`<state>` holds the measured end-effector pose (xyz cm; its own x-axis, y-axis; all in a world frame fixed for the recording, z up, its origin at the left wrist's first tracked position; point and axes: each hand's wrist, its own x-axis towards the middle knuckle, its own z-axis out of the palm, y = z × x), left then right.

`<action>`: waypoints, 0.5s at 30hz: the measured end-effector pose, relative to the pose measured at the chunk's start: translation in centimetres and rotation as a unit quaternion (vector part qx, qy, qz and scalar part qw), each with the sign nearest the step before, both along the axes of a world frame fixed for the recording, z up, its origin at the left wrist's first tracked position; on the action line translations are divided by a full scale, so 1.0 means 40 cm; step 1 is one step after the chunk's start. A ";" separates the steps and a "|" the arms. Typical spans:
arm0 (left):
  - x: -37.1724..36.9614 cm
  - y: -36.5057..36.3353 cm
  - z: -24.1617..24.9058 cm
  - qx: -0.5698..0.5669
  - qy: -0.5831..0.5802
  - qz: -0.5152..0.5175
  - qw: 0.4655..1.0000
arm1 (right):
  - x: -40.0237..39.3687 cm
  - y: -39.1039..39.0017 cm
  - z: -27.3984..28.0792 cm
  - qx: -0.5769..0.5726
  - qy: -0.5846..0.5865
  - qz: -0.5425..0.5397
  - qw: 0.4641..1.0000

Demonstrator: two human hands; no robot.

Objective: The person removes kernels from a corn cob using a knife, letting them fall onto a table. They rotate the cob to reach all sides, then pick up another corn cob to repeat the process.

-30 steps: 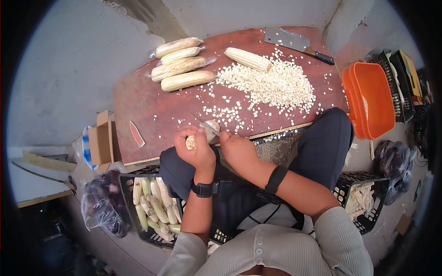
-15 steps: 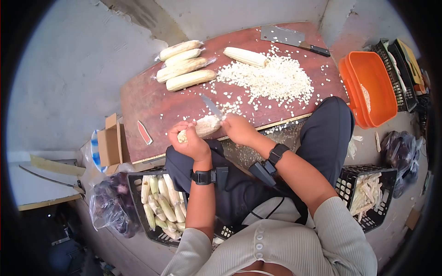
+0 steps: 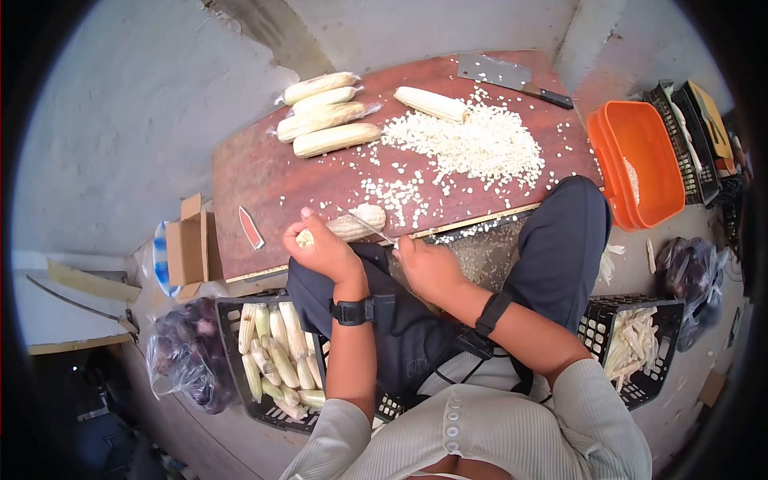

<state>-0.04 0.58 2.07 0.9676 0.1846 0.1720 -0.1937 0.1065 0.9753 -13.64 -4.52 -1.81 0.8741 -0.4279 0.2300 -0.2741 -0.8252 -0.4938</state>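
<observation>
My left hand (image 3: pixel 324 250) is wrapped round one end of a corn cob (image 3: pixel 350 227) at the table's near edge. In my right hand (image 3: pixel 428 266) is a knife (image 3: pixel 366 226), its thin blade lying across the cob. Loose kernels (image 3: pixel 396 196) are scattered just beyond the cob, and a large heap of kernels (image 3: pixel 480 144) spreads farther back. A whole cob (image 3: pixel 432 104) rests against that heap. Several plastic-wrapped cobs (image 3: pixel 320 118) lie side by side at the back left. To the left is a small red blade or sheath (image 3: pixel 250 228).
A cleaver (image 3: pixel 512 78) lies on the red table (image 3: pixel 256 172) at the far edge. Orange tubs (image 3: pixel 636 164) stand to the right. Black crates hold corn ears (image 3: pixel 280 352) at left and stripped cobs (image 3: pixel 636 340) at right. A cardboard box (image 3: pixel 192 244) stands left.
The knife has swung from pointing away beyond the cob to lying across it. My right hand has moved down and right. The view has shifted slightly.
</observation>
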 end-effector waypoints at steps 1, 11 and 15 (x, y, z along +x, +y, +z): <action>0.001 -0.001 0.001 0.012 -0.011 0.000 1.000 | 0.000 -0.003 -0.003 0.000 -0.004 0.005 1.000; 0.041 -0.011 0.000 0.029 -0.005 -0.025 0.999 | 0.031 -0.049 -0.003 -0.002 0.065 0.038 0.997; 0.051 -0.024 -0.002 0.021 -0.007 -0.028 0.999 | 0.050 -0.058 -0.016 -0.012 0.071 0.045 0.996</action>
